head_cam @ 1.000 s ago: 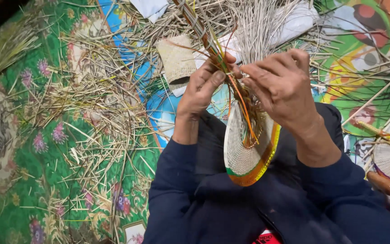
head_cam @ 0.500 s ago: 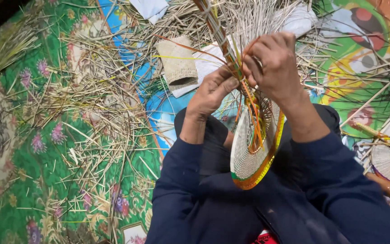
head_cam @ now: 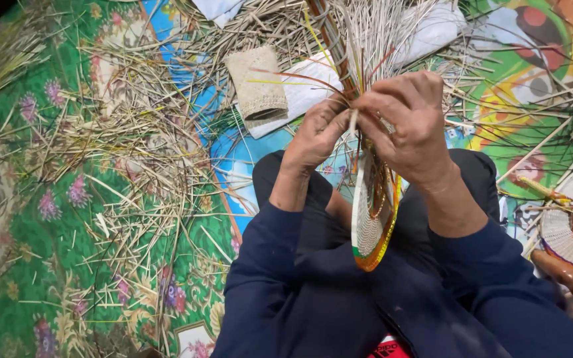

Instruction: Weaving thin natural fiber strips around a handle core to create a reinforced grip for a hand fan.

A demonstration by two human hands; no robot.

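Your left hand (head_cam: 316, 132) and right hand (head_cam: 409, 122) both pinch with closed fingers the upper rim of the coiled woven basket disc (head_cam: 373, 225), standing on edge between your knees; which strand you grip, probably straw, is unclear.

A patterned floor mat (head_cam: 28, 219), green with pink flowers on the left and brightly coloured in blue, orange and yellow on the right, covers the ground. Loose straw (head_cam: 121, 152) lies scattered thickly over it. Beyond the straw, toward the top, a small beige woven pouch (head_cam: 256, 83) rests on a white cloth (head_cam: 300, 89). Well to the right of the pouch, at the mat's edge, lies a round woven fan (head_cam: 568, 229) with a brown wooden handle (head_cam: 572, 282).
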